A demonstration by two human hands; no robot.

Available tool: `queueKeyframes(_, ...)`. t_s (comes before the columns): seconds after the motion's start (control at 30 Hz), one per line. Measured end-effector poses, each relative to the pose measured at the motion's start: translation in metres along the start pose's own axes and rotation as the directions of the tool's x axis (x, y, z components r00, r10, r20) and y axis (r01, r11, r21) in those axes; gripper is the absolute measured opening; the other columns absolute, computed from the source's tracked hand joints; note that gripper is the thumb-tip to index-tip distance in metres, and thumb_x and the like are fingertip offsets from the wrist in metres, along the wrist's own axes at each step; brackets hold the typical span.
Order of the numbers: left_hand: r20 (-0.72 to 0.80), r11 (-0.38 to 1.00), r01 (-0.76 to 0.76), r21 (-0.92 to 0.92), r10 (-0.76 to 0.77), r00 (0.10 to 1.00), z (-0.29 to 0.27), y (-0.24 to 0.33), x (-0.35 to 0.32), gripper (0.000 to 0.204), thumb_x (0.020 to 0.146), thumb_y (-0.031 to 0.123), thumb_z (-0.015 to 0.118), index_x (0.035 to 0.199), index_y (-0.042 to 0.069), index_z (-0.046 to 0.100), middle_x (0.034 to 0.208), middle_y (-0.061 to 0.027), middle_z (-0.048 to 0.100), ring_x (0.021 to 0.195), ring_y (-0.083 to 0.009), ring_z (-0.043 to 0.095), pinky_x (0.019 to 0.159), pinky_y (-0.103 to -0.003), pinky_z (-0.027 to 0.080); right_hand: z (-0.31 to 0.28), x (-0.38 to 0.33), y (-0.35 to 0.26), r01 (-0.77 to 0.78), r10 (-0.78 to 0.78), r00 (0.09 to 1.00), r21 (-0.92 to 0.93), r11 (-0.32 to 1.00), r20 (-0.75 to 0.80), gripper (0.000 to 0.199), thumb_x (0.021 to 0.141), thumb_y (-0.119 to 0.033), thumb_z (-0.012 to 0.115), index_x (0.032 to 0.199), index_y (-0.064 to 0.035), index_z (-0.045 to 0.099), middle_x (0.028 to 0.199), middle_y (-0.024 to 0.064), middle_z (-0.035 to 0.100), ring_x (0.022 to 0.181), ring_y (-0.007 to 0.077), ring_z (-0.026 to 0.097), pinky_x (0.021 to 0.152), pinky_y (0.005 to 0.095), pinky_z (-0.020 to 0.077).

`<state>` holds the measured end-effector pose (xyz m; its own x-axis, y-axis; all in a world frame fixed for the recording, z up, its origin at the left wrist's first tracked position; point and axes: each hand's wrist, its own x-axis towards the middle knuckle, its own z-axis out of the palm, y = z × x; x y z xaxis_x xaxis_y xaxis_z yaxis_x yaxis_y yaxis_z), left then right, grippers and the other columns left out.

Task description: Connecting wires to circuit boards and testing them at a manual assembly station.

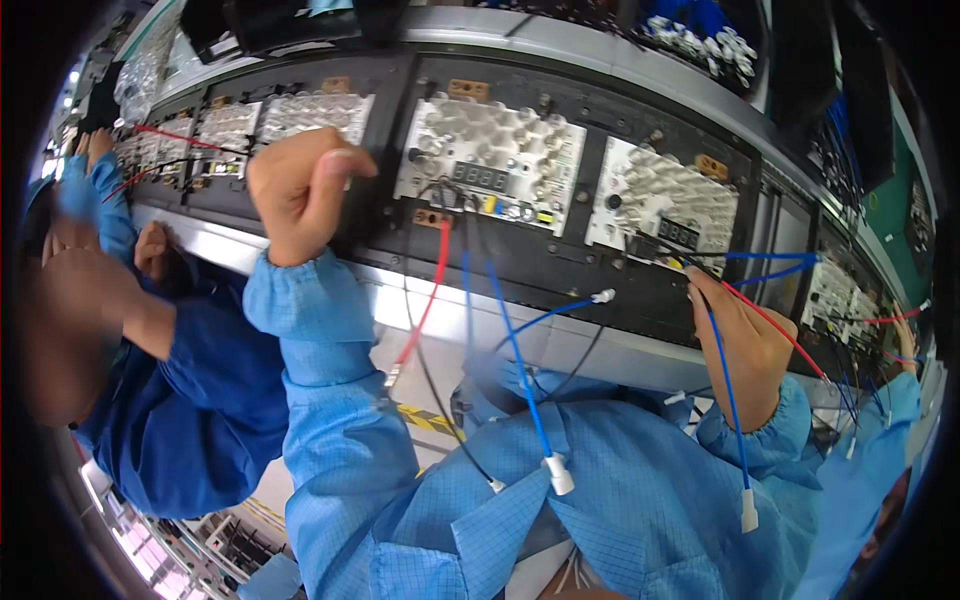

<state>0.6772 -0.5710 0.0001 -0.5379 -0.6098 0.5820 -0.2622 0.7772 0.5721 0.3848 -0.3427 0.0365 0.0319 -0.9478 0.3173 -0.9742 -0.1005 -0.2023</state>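
My right hand (pixel 745 335) is closed, fingertips pinched on a wire (pixel 722 345) at the lower edge of the right-hand circuit board (pixel 630 180). That blue lead hangs over the hand down to a white connector. A red wire (pixel 770 318) and a blue wire pair (pixel 770 256) also run out beside my fingers. Raised left of the middle circuit board (pixel 490 135), my left hand (pixel 300 190) is curled, thumb against the fingers; whether it holds anything is hidden. Both boards have silvery bumpy surfaces and dark digit displays. Red, black and blue wires hang from the middle one.
A black fixture rail (pixel 400 90) carries more boards left and right, with a metal edge (pixel 395 315) toward me. A co-worker in dark blue (pixel 190 420) sits at left; another person's hand (pixel 905 340) is at far right. White connectors (pixel 700 45) lie in a bin behind.
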Motion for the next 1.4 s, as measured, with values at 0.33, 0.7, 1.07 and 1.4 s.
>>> queueKeyframes(0.33, 0.015, 0.999, 0.022, -0.044, -0.022, 1.000, -0.005, -0.003, -0.006, 0.043, 0.097, 0.022, 0.047, 0.066, -0.005, 0.062, 0.056, -0.0056, 0.052, 0.046, -0.0106, 0.041, 0.045, -0.027, 0.027, -0.002, -0.003, 0.004, 0.042, -0.044, 0.999, 0.054, 0.998, 0.030, 0.027, 0.076, -0.004, 0.069, 0.102, -0.0039, 0.066, 0.068, 0.0043, 0.063, 0.053, 0.0165, 0.062, 0.044, 0.0267, 0.0463)
queueKeyframes(0.7, -0.010, 0.998, 0.062, -0.001, -0.062, 0.998, -0.004, -0.001, -0.009, 0.047, 0.099, 0.026, 0.045, 0.067, -0.004, 0.060, 0.054, -0.0039, 0.048, 0.046, -0.0086, 0.040, 0.045, -0.025, 0.026, -0.001, -0.010, 0.008, 0.032, -0.034, 0.999, 0.051, 0.998, 0.042, 0.029, 0.075, -0.007, 0.068, 0.104, -0.0048, 0.066, 0.075, 0.0038, 0.068, 0.058, 0.0168, 0.066, 0.048, 0.0265, 0.0500)
queueKeyframes(1.07, -0.008, 0.996, 0.088, 0.035, -0.088, 0.996, -0.003, -0.006, -0.008, 0.046, 0.098, 0.026, 0.044, 0.067, -0.003, 0.061, 0.053, -0.0024, 0.044, 0.046, -0.0091, 0.039, 0.046, -0.026, 0.026, 0.004, -0.015, 0.008, 0.040, -0.038, 0.999, 0.051, 0.998, -0.034, 0.032, 0.070, -0.005, 0.078, 0.101, -0.0060, 0.070, 0.058, 0.0044, 0.057, 0.044, 0.0163, 0.053, 0.042, 0.0283, 0.0405)
queueKeyframes(1.4, 0.045, 0.974, 0.225, -0.014, -0.224, 0.974, -0.020, 0.026, -0.011, 0.015, 0.089, 0.008, 0.056, 0.087, -0.001, 0.068, 0.075, -0.0103, 0.065, 0.062, -0.0160, 0.058, 0.059, -0.025, 0.043, -0.099, -0.036, -0.007, 0.335, -0.337, 0.941, -0.123, 0.934, 0.006, 0.040, 0.062, -0.002, 0.068, 0.102, 0.0009, 0.069, 0.067, 0.0068, 0.060, 0.051, 0.0172, 0.053, 0.044, 0.0302, 0.0392)
